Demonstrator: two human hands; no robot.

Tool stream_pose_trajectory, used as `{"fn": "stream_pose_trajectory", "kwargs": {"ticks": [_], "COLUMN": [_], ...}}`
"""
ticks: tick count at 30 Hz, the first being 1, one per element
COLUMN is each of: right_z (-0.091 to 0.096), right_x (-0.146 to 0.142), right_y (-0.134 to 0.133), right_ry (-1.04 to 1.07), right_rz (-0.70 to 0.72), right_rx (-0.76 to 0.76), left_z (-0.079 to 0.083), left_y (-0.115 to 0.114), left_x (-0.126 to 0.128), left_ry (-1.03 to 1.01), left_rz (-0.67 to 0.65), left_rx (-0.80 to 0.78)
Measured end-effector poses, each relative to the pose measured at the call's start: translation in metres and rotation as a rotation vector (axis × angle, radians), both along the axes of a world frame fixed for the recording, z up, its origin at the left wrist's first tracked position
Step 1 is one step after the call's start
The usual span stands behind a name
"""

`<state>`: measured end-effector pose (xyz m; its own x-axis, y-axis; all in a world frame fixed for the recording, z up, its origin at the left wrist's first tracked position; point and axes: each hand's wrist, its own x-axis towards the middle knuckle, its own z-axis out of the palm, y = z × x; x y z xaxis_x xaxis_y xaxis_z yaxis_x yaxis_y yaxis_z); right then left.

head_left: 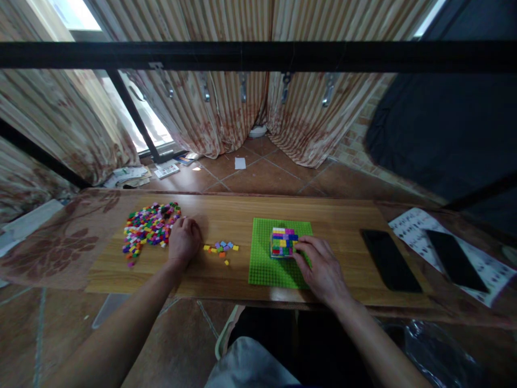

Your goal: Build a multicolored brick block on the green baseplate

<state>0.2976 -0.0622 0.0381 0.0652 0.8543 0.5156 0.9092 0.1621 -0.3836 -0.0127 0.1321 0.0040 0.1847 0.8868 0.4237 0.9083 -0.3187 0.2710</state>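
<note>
A block of stacked, many-coloured building bricks (283, 243) stands on a green studded baseplate (262, 272). My right hand (323, 268) reaches in from the right, its thumb and fingers closed on a small building brick at the block's right edge. The fingertips cover most of that brick. To the left, my left hand (184, 238) rests curled on the table, touching the right side of a pile of loose bricks (147, 229); its fingertips are hidden. Between the hands lie several scattered bricks (222, 247), mostly yellow, orange, blue and purple.
A black phone (390, 260) lies on the wooden tabletop (339, 215) at the right. Beyond it a second dark phone (456, 260) rests on a printed sheet (416, 223). A black metal bar (258, 56) with hanging clips crosses above the table's far side.
</note>
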Motion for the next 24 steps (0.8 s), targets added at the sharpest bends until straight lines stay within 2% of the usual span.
{"fn": "stream_pose_trajectory", "kwargs": {"ticks": [13,24], "right_z": [-0.003,-0.007], "right_x": [-0.011,-0.010], "right_y": [-0.002,-0.002], "right_ry": [0.159,0.095], "right_rz": [-0.057,-0.044], "right_rx": [0.032,0.104], "left_z": [-0.002,-0.002], "left_y": [0.001,0.001], "left_x": [-0.001,-0.001], "left_ry": [0.002,-0.023], "left_rz": [-0.004,-0.004], "left_rx": [0.010,0.013]}}
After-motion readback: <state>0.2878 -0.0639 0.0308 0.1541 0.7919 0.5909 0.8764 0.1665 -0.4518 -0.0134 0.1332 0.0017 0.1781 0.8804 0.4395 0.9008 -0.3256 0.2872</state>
